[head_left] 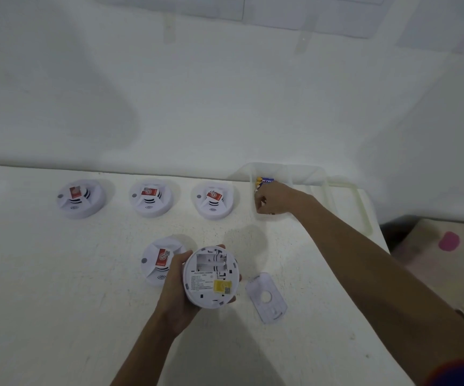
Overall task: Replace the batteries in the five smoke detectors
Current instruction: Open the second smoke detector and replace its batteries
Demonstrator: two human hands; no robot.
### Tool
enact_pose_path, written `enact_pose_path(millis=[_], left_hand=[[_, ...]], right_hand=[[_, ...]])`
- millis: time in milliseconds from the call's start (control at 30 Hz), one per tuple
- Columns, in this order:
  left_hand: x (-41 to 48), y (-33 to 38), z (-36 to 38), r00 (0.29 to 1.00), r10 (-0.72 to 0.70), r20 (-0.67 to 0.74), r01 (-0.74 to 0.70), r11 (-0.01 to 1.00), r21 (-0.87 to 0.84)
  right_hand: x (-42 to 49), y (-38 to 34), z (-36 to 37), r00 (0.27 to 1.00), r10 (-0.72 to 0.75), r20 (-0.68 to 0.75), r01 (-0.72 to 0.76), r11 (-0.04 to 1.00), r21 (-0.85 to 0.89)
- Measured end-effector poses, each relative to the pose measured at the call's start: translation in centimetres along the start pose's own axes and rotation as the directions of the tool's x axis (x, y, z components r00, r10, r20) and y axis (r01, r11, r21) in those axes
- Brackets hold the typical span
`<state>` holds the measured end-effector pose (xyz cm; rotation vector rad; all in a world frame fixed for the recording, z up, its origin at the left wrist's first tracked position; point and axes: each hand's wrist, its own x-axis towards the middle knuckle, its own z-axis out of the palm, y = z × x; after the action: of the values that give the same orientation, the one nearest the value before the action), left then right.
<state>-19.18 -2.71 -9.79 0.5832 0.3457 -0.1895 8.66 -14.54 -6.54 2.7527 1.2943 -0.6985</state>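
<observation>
Smoke detector (211, 277) is held upturned by the left hand (178, 288), which is wrapped round its rim, above the speckled table (58, 302). Its battery bay is seen empty, and the cover plate (266, 298) is laid beside it. The right hand (274, 199) is sunk in the clear tub (320, 176) of batteries (264, 181) (its grasp cannot be told). Fresh cells must next be seated, polarity matched. Four other detectors (80, 199) are set near a white wall (225, 93).

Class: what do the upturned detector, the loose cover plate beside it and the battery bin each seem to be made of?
Detector: white moulded plastic, matte, judging by its battery bay. Cover plate: likely thin matte white plastic. Bin: translucent plastic; batteries show through its wall.
</observation>
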Motion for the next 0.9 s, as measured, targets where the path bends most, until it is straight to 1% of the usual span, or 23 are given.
enact_pose_path(millis=[100,233,300,367,467,500,600,700,800,833,900], left_hand=[[0.1,0.0,0.1,1.0,0.004,-0.002,-0.004,1.0,0.013],[0.0,0.1,0.5,1.0,0.022,0.007,-0.022,0.999,0.033],[0.0,0.3,0.8,1.0,0.024,0.014,-0.025,0.999,0.03],[-0.1,0.4,0.9,0.999,0.028,0.022,-0.029,0.999,0.021],[-0.2,0.6,0.7,0.999,0.043,0.022,-0.043,0.999,0.012],[-0.3,0.7,0.7,0.998,0.048,0.03,-0.048,0.999,0.007],[-0.3,0.8,0.9,0.996,0.055,0.063,-0.055,0.998,-0.002],[-0.3,0.9,1.2,0.996,0.063,0.069,-0.062,0.998,-0.006],[-0.4,0.8,1.3,0.994,0.07,0.084,-0.07,0.998,-0.003],[-0.4,0.7,1.1,0.992,0.079,0.097,-0.079,0.997,0.003],[-0.5,0.6,0.9,0.989,0.093,0.118,-0.096,0.995,0.023]], right_hand=[[-0.2,0.0,-0.3,0.997,0.039,-0.068,-0.031,0.994,0.102],[-1.2,0.1,-0.2,0.988,0.101,-0.115,-0.079,0.981,0.177],[-1.9,0.3,-0.3,0.972,0.152,-0.179,-0.101,0.959,0.266],[-2.7,0.4,-0.5,0.943,0.2,-0.266,-0.088,0.921,0.38],[-4.3,0.3,-1.0,0.899,0.231,-0.372,-0.007,0.856,0.517],[-5.1,-0.1,-1.2,0.886,0.238,-0.399,0.043,0.813,0.58],[-8.0,-2.2,-1.8,0.85,0.274,-0.45,0.194,0.631,0.751],[-11.3,-5.6,-2.1,0.833,0.243,-0.497,0.334,0.494,0.802],[-14.1,-8.8,-1.6,0.828,0.204,-0.522,0.391,0.457,0.799],[-14.9,-9.7,-1.3,0.828,0.191,-0.527,0.396,0.465,0.792],[-16.1,-11.1,-0.8,0.819,0.127,-0.559,0.417,0.537,0.733]])
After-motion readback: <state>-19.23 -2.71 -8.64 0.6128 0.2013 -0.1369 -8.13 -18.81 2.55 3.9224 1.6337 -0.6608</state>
